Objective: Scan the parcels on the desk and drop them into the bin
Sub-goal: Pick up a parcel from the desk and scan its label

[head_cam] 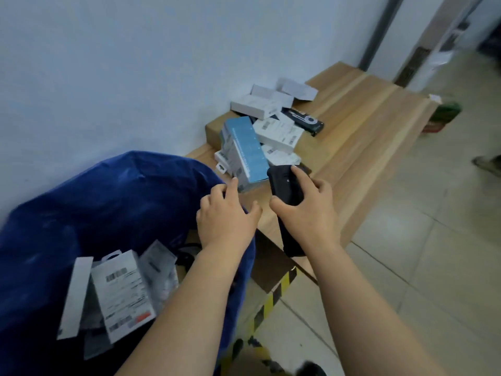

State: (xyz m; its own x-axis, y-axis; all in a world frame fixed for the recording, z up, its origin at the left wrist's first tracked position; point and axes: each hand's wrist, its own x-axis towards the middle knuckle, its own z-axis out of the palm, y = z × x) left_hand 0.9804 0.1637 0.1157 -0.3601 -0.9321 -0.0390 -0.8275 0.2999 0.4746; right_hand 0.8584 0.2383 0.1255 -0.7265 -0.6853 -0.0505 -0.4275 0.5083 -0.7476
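Parcels [267,126] lie in a loose heap on the wooden desk [360,126], pushed up against the pale wall [108,63]: mostly small white boxes with barcode labels, a flat black box [303,119] at the heap's right edge, a brown carton [214,128] at the wall side, and a tall light-blue box [248,151] leaning at the near end. More white labelled boxes [119,289] already sit inside the blue bin [81,207], a soft bag-like container that stands at the desk's left end, its rim touching the desk edge.

The right hand [309,210] grips a black handheld scanner [284,191], fingers curled round its body and the forefinger laid along the top, with the scanner's head pointing toward the heap, just beside the light-blue box. The left hand [227,215] holds nothing; its fingers are spread and relaxed over the bin's rim, the fingertips near the lower corner of the light-blue box, though whether they touch it cannot be told. The two hands are close together but apart.

Yellow-and-black hazard tape [271,299] runs across the tiled floor [406,240] below the desk.
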